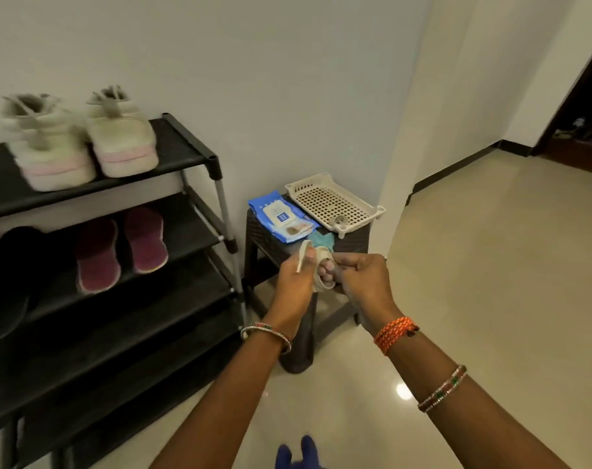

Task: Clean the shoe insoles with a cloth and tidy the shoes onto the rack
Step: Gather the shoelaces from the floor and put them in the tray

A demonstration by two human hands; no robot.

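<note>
Wiping is the step in hand — your left hand [293, 279] grips a pale insole [303, 255] while your right hand [365, 279] pinches its other end. Next, you'll likely need the teal cloth [321, 239] — just beyond, on the stool [352, 243].

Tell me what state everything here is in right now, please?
Left hand: grips a pale insole.
Right hand: fingers curled on the same insole.
Insole: off the shoe, bent between the hands.
Pale shoes: upright on the rack's top shelf.
Maroon slippers: flat on the second shelf.
Wipes pack: lying on the stool, lid closed.
Basket: on the stool, almost empty.
</note>
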